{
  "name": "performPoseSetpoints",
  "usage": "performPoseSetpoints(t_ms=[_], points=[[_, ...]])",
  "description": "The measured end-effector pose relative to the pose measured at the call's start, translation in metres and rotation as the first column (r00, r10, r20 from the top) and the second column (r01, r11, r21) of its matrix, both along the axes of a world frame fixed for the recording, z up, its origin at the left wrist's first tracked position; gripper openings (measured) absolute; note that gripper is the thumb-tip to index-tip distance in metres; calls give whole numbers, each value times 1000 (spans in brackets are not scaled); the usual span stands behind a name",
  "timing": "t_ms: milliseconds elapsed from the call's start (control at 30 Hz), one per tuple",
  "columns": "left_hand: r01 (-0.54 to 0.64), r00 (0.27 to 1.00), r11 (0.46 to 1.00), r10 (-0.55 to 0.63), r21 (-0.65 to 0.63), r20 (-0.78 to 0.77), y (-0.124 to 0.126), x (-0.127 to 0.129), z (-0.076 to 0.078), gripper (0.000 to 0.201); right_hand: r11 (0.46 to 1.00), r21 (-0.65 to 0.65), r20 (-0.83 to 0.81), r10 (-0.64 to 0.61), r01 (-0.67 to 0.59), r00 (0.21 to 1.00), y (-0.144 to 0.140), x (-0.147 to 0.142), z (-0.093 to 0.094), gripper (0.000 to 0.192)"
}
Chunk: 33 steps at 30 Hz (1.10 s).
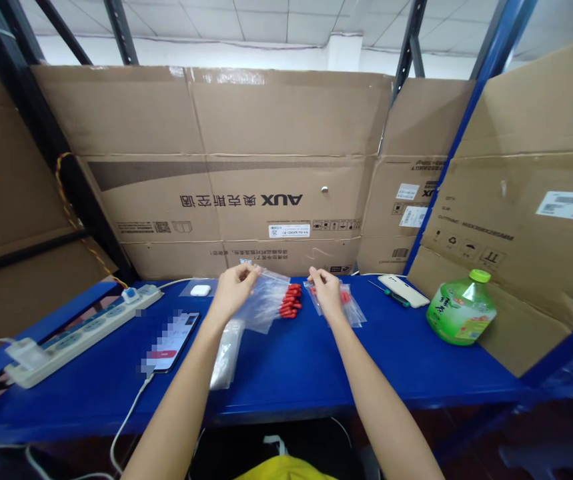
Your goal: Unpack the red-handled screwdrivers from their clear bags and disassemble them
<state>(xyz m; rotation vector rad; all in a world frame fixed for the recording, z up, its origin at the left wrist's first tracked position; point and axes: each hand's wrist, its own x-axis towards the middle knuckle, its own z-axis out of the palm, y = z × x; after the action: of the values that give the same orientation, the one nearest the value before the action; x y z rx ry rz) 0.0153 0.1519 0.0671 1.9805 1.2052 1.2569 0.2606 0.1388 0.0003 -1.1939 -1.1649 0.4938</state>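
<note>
My left hand [233, 288] pinches the top edge of a clear plastic bag [266, 301] and holds it up off the blue shelf top [291, 373]. A small heap of red parts [291, 301] lies on the shelf just right of that bag. My right hand [327, 291] rests over a second clear bag with red parts [353, 308], its fingertips close to a loose red piece; whether it grips one I cannot tell. A stack of empty clear bags [226, 353] lies under my left forearm.
A phone [171, 341] on a white cable, a white power strip [81, 333] and a white earbud case [200, 290] lie to the left. A green bottle [461, 310], a white flat object [403, 290] and a screwdriver [391, 295] are on the right. Cardboard boxes [246, 173] wall the back.
</note>
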Motion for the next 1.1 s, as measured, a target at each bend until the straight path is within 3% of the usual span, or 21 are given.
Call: performPoseSetpoints(t_ms=[67, 167, 233, 400, 500, 567, 633, 700, 800, 867, 967, 1100], points=[[-90, 984, 996, 90, 11, -154, -18, -24, 4, 40, 971, -38, 174, -227, 237, 958, 0, 12, -2, 45], [-294, 901, 955, 292, 45, -319, -42, -58, -3, 36, 850, -115, 356, -447, 514, 820, -1, 29, -7, 30], [-364, 837, 931, 342, 32, -427, -51, -73, -16, 33, 798, -149, 429, -480, 584, 765, -1, 36, -12, 26], [-494, 681, 868, 423, 51, -598, -57, -83, -47, 31, 674, -292, 533, -474, 678, 701, 0, 42, -23, 45], [-555, 567, 811, 530, 184, -630, -60, -79, -53, 38, 644, -328, 558, -458, 691, 692, 1, 43, -27, 48], [-566, 516, 773, 603, 286, -608, -61, -73, -47, 45, 634, -324, 576, -456, 702, 679, 1, 43, -29, 49], [-542, 549, 770, 628, 337, -551, -60, -63, -34, 46, 623, -320, 596, -453, 713, 663, 2, 43, -31, 50], [-469, 680, 822, 569, 322, -463, -55, -46, -16, 39, 609, -328, 617, -441, 722, 652, 3, 43, -33, 50], [-249, 905, 952, 294, 179, -308, -37, -9, 8, 27, 590, -345, 642, -418, 729, 642, 3, 44, -35, 46], [-120, 972, 987, 138, 106, -192, -19, 20, 16, 24, 587, -341, 652, -415, 734, 635, 3, 44, -34, 41], [-32, 998, 995, 37, 89, -48, 7, 55, 10, 25, 610, -315, 649, -420, 727, 634, 1, 46, -33, 31], [26, 999, 995, -30, 94, 40, 25, 71, -18, 28, 673, -301, 617, -403, 676, 676, 1, 51, -28, 19]])
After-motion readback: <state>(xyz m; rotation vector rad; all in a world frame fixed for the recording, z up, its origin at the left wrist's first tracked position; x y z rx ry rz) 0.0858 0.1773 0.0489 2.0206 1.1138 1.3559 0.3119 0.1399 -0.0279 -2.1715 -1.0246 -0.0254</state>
